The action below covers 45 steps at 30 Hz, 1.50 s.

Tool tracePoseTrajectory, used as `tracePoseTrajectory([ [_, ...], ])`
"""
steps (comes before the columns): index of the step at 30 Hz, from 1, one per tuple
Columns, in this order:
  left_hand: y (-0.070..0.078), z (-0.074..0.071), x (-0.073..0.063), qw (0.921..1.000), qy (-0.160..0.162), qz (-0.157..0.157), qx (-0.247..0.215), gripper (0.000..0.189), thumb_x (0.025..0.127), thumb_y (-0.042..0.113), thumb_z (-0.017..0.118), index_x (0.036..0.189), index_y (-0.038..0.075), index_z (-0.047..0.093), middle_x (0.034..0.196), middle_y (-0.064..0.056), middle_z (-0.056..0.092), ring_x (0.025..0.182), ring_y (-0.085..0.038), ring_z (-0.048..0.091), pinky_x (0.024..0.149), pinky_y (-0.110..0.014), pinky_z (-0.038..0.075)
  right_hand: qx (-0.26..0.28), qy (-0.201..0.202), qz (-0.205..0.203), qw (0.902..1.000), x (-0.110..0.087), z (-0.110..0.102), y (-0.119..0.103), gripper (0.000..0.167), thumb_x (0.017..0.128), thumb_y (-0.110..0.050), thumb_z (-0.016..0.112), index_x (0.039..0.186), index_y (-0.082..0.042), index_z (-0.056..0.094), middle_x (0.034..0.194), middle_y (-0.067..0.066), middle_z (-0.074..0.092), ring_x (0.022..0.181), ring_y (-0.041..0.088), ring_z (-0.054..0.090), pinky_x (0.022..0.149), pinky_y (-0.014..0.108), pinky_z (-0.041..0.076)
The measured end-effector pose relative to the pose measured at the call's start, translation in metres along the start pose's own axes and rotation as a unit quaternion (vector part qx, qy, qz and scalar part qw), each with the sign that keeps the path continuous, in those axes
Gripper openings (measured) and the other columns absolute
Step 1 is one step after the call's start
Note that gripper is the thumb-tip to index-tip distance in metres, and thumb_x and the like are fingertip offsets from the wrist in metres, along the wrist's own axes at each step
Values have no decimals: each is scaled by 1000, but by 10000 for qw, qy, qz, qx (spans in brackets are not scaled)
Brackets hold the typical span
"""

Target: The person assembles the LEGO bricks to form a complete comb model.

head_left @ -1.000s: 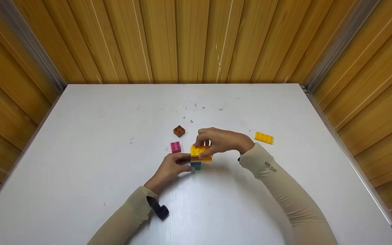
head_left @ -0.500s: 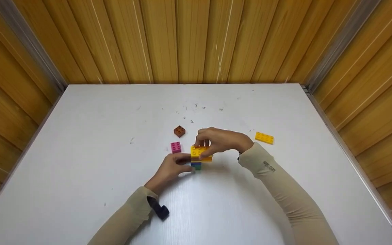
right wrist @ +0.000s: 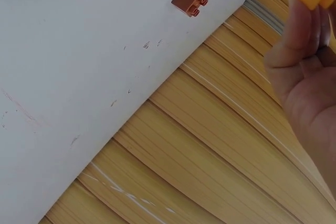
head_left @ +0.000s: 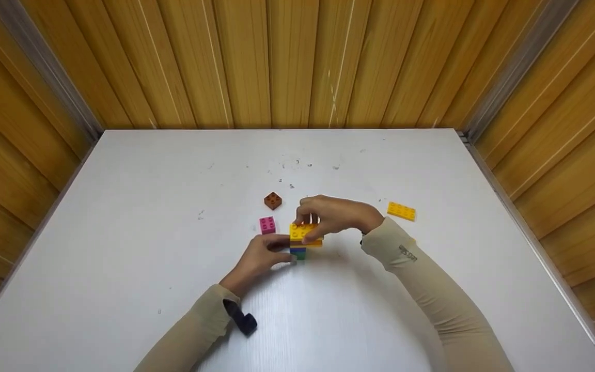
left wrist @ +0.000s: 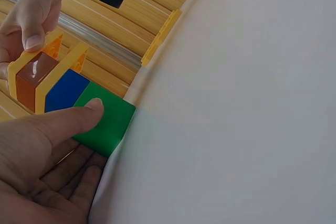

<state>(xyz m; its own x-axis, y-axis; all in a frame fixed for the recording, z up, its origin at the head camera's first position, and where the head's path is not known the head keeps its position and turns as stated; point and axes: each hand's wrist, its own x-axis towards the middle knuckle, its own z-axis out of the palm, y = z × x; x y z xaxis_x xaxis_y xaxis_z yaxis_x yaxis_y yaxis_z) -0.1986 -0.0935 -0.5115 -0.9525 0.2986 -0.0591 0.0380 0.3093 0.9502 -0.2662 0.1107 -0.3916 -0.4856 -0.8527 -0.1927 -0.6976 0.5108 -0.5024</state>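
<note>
A small tower of toy building bricks stands on the table in front of me. From the bottom it has a green brick (left wrist: pixel 113 114), a blue brick (left wrist: pixel 65 90), a yellow plate (left wrist: pixel 55 80), a brown brick (left wrist: pixel 37 77) and a second yellow plate (head_left: pixel 299 230) on top. My left hand (head_left: pixel 256 258) grips the tower low down, its thumb on the green brick and its other fingers behind. With thumb and fingers, my right hand (head_left: pixel 336 213) pinches the top plate. Both plates stick out past the bricks toward the right.
A pink brick (head_left: pixel 267 225) lies just behind my left hand, and a loose brown brick (head_left: pixel 272 200) farther back. To the right is a loose yellow plate (head_left: pixel 401 211), near my right forearm. Wood-patterned walls (head_left: pixel 292 62) border the white table (head_left: pixel 122 206).
</note>
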Motion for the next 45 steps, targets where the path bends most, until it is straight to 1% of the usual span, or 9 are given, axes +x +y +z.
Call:
tracePoseTrajectory([
  [5,1,0,0,10000,-19,-46,-30,45,77,12,79,120,8,67,119,-8,69,111,-22,64,99,-36,50,42,-81,120,9999,0,-1,-1,31,82,-25,76,107,-9,66,100,4,61,94,17,59,83,27,51],
  [9,0,0,0,10000,-16,-15,-24,45,77,14,80,119,8,67,118,-8,69,110,-21,64,99,-36,50,48,-85,165,9998,0,-3,-2,30,82,-24,76,107,-10,66,101,4,62,94,17,59,83,28,51],
  [14,0,-1,0,10000,-2,-13,35,45,77,14,79,120,8,67,118,-8,69,109,-21,64,99,-36,50,-34,-124,140,9998,1,-4,-4,30,82,-23,76,107,-9,66,100,4,62,93,17,59,82,27,51],
  [19,0,-1,0,10000,-10,47,11,44,78,14,79,120,7,67,118,-9,69,108,-22,65,98,-36,51,20,-166,143,9998,2,-5,-4,31,82,-22,77,108,-10,66,101,3,62,92,16,58,81,26,51],
  [25,-2,1,0,9998,-30,104,-144,45,78,9,78,121,3,66,118,-13,68,110,-26,65,98,-39,51,-63,-167,-21,9998,1,-5,-3,34,81,-26,77,108,-9,66,100,4,62,92,17,59,80,25,51],
  [30,-2,1,0,9996,-32,160,-214,46,78,7,78,121,1,65,119,-16,68,110,-29,64,99,-43,50,-1,-245,35,9997,1,-8,-5,36,81,-28,78,110,-10,66,100,3,62,92,16,58,80,26,50],
  [38,-1,0,0,10000,-22,53,-52,45,77,13,80,119,7,67,116,-9,70,107,-21,65,97,-36,52,216,-389,71,9990,2,-14,-5,37,82,-25,77,116,-12,69,107,2,67,89,15,61,78,24,52],
  [42,0,0,0,10000,-17,-15,-7,46,76,14,81,119,9,68,117,-7,70,107,-20,65,97,-35,51,296,-437,68,9986,3,-15,-3,37,84,-24,75,118,-12,69,108,2,68,89,15,62,77,24,54],
  [45,0,0,0,10000,-21,14,26,46,76,13,80,119,8,67,117,-8,70,108,-21,65,97,-36,51,387,-418,77,9983,4,-16,-1,40,84,-25,74,121,-11,67,109,3,68,90,14,63,78,24,54],
])
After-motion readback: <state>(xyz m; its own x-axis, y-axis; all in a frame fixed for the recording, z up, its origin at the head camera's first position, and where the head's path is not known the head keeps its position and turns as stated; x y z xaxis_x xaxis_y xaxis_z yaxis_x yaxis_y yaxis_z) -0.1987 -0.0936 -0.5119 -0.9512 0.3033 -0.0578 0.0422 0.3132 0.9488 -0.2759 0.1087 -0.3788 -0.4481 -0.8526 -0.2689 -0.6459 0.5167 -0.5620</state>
